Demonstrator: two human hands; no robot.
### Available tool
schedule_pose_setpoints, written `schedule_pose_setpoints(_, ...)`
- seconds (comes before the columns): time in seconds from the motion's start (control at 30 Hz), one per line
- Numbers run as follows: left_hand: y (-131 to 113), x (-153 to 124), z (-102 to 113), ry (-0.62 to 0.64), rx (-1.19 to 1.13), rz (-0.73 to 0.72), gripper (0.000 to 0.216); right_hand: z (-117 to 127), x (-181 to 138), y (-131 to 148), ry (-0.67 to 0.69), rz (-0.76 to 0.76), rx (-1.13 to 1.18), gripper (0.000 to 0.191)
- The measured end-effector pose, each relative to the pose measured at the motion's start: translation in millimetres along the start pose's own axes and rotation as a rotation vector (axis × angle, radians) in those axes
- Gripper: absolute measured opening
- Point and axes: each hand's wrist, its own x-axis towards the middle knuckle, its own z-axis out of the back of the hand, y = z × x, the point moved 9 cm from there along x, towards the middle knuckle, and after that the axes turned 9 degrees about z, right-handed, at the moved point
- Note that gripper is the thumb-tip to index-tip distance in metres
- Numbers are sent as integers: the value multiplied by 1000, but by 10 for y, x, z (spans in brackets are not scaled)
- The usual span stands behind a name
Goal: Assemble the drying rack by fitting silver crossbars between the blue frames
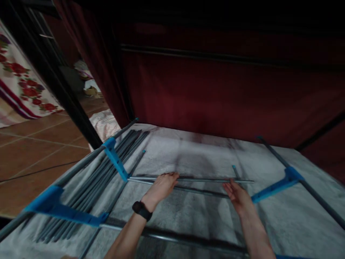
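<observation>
A thin grey metal tube (199, 180) runs crosswise in front of me, its right end free. My left hand (165, 182), with a black watch on the wrist, is closed over its middle, palm down. Nearer the right end, my right hand (237, 194) holds the tube between thumb and fingers. The tube's left end meets a blue plastic bracket (117, 163). Just below it lies a second tube (205, 192), reaching towards the blue bracket on the right (277, 187). Closer to me, another crossbar (172, 236) joins the large blue bracket (64, 210) at left.
Several loose grey tubes (91, 187) lie bundled at left on the pale cloth surface (199, 219). Long side rails (83, 163) carry the brackets. A dark post (64, 90) stands at left, and a dark red curtain (215, 100) hangs behind.
</observation>
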Motion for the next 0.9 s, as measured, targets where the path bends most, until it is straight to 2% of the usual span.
schedule_pose_setpoints(0.17,13,57,3,-21,-91,3,21,-173,-92,-10,-8,19,46,24)
schedule_pose_setpoints(0.33,-12,81,-4,-15,-94,-39,16,-254,-153,-1,-17,29,95,24)
schedule_pose_setpoints(0.7,26,120,-137,30,-101,-38,33,-174,-133,119,-65,23,119,14)
schedule_pose_setpoints(0.9,45,83,-70,39,-104,-13,25,-126,-121,121,-93,20,120,11)
